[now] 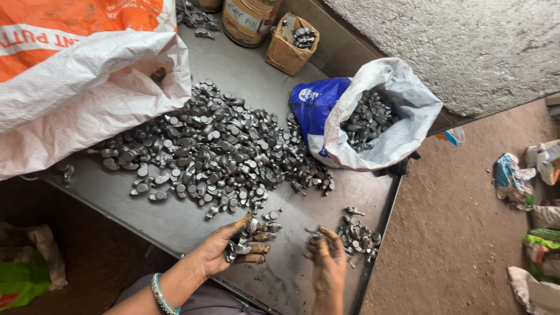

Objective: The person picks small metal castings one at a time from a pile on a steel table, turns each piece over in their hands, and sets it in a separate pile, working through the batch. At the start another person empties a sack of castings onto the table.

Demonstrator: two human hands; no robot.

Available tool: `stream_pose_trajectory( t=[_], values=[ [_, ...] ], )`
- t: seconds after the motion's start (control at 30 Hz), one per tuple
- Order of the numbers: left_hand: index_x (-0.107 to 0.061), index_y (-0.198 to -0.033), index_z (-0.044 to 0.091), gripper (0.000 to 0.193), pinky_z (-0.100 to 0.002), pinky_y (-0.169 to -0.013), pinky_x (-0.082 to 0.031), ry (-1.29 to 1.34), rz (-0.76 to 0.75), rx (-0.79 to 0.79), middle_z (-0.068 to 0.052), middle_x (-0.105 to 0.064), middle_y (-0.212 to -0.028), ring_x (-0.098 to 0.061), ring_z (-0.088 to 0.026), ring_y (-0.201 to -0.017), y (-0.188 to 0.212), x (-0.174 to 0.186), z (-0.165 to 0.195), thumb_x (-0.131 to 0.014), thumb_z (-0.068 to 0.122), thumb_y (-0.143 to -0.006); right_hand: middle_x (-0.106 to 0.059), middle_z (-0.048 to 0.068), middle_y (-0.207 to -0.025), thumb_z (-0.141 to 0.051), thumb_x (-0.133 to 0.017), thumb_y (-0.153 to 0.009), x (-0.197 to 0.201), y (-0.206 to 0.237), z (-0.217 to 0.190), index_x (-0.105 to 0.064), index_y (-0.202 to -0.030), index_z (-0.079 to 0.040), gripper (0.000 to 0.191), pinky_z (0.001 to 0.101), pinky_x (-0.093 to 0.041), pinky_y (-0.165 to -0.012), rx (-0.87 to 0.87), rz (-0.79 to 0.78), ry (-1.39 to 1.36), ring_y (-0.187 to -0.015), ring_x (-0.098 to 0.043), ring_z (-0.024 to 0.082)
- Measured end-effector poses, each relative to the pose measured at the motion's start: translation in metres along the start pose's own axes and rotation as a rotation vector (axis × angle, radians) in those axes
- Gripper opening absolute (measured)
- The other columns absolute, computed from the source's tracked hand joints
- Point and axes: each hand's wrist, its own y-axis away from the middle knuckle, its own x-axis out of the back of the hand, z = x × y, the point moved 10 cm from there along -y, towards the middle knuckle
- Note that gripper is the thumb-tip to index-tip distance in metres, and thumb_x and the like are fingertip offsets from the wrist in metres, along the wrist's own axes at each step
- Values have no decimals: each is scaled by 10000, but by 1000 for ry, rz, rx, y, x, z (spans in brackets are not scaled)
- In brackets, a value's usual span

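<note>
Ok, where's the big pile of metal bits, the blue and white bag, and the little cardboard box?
big pile of metal bits (210, 146), head view, middle of the heap.
blue and white bag (402, 119), head view, white folded rim.
little cardboard box (286, 55), head view, front wall.

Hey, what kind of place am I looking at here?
Probably a small metal-parts workshop or sorting station. A big heap of small grey metal pieces lies on a steel tray table, woven sacks hold more, and the left hand grips a handful.
</note>
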Motion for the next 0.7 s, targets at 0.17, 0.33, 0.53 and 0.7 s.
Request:
stream_pose_trajectory(
  t=[0.17, 0.33, 0.53, 0.7],
  values=[
    [-663, -1204, 34, 429, -538, -825, -636, 4, 9, -14, -224, -746, -1174, -760, -387, -979, 1, 5, 5, -631, 364, -932, -723, 107, -858, -136, -754, -931, 29, 12, -85, -715, -1139, -53, 227, 345, -499, -602, 238, 380, 764, -704, -640, 223],
    [-674, -1217, 21, 457, -532, -819, -636, 18, 6, -11, -225, -748, -1162, -755, -385, -965, 1, 5, 6, -633, 380, -938, -751, 112, -878, -230, -892, -831, -15, 22, -134, -712, -1174, -114, 404, 402, -537, -785, 92, 595, 1535, -831, -716, 269],
    [-675, -1213, 29, 425, -533, -812, -637, 7, 12, -15, -215, -748, -1140, -763, -368, -958, 0, 4, 5, -632, 353, -942, -708, 132, -1102, 142, -661, -788, -185, 24, -65, -730, -1135, -87, 421, 388, -539, -909, 701, -358, 1169, -1044, -654, 283],
    [-677, -1202, 21, 422, -537, -807, -634, 25, -2, -33, -220, -748, -1133, -760, -375, -954, 5, 7, 11, -628, 353, -946, -729, 89, -1009, 119, -689, -781, -172, 3, -35, -713, -1070, -70, 346, 353, -580, -846, 614, -351, 1200, -949, -705, 248]
  ],
)
